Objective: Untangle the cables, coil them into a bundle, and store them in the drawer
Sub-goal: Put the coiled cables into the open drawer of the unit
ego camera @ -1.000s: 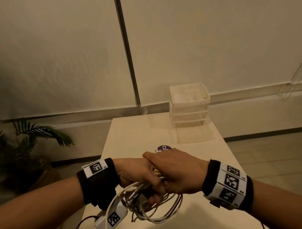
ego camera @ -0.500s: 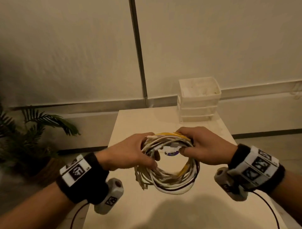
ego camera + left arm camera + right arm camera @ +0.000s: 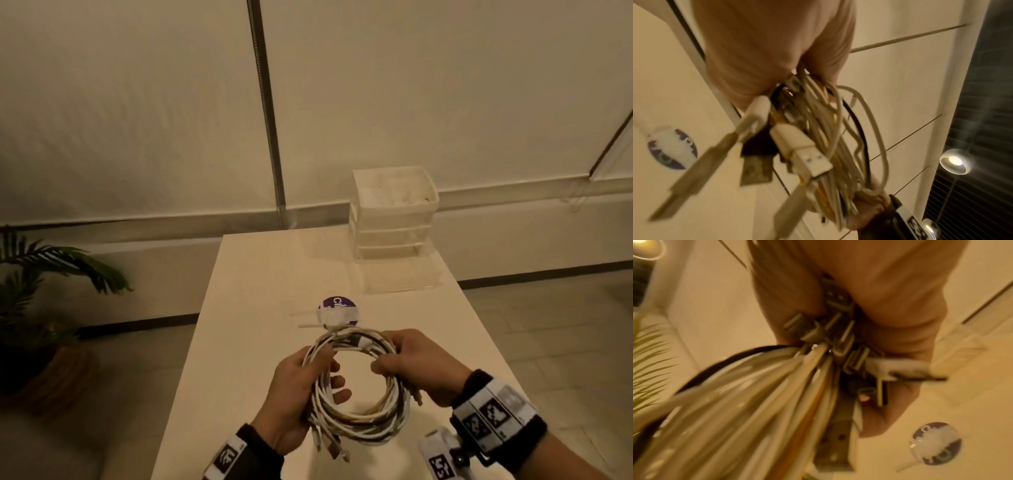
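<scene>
Both hands (image 3: 294, 394) grip cable coil (image 3: 359, 387) above table (image 3: 246, 342).

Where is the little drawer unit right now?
In the head view the drawer unit stands at the table's far right corner by the wall, well beyond the cable coil and the round sticker.

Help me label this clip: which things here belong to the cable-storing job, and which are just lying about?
Part of the job:
- cable coil, gripped by the left hand and the right hand
- drawer unit at the table's far end
- clear drawer, pulled out in front of it

Just lying about:
- purple sticker on the table
- potted plant on the floor
</scene>
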A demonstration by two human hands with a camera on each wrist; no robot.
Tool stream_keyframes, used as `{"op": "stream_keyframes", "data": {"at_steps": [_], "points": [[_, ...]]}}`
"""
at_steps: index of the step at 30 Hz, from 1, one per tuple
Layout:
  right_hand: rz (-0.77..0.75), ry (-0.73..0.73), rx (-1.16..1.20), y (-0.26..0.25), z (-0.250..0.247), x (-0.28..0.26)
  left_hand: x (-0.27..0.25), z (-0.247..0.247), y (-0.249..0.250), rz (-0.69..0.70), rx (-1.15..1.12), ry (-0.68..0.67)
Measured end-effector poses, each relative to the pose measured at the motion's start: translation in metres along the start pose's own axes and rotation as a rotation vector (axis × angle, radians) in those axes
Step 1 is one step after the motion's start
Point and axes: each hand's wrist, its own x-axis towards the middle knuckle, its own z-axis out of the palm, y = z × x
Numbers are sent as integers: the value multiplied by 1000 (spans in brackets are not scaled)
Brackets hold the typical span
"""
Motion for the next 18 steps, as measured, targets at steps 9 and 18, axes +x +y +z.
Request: {"op": "stream_keyframes", "data": {"at_steps": [9,18], "points": [[9,324,315,49,-36,-2,52,56,-46,-13,25,169],[89,175,378,67,-157,80,174,136,-42,-57,10,126]]}}
